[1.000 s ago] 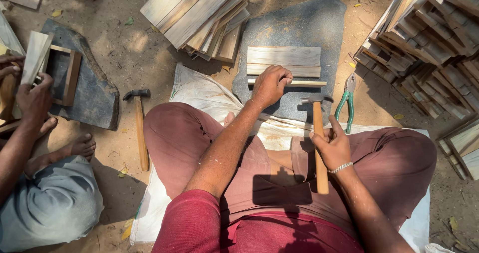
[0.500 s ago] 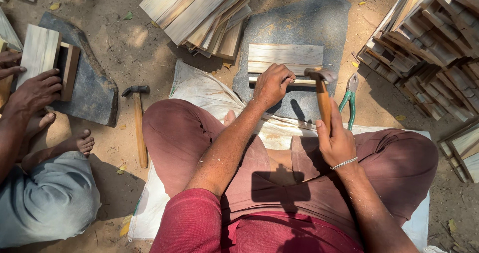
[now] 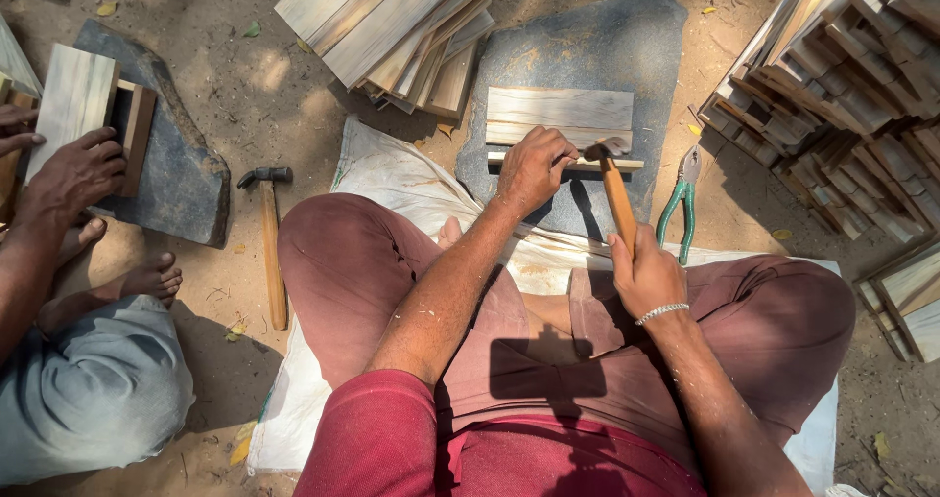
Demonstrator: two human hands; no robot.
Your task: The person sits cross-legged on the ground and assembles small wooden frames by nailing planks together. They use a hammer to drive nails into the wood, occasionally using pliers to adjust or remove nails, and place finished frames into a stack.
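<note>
Both hands are busy: the right hand [image 3: 646, 277] is closed tight around the wooden handle of a hammer [image 3: 615, 189], and the left hand [image 3: 534, 169] is curled down on a thin wood strip [image 3: 607, 164], pinching it in place. That strip lies on the big flat grey stone slab [image 3: 627, 56], just in front of a pale plank panel [image 3: 560, 115]. It looks like the nailing step, with the hammer head down right beside the left fingers, so each hit likely needs to land straight and stay off those fingers. The slab has bare room behind the panel, but its near edge meets the white sack [image 3: 392, 179] under the crossed legs. A tall stack of wood pieces [image 3: 842, 76] crowds the right side, and a pile of planks [image 3: 401, 27] sits to the back left. Green-handled pliers [image 3: 678, 203] lie just right of the hammer. A spare hammer [image 3: 269, 237] rests on the dirt to the left, near another person's hand [image 3: 73, 174] on a small wooden box [image 3: 93, 115].
</note>
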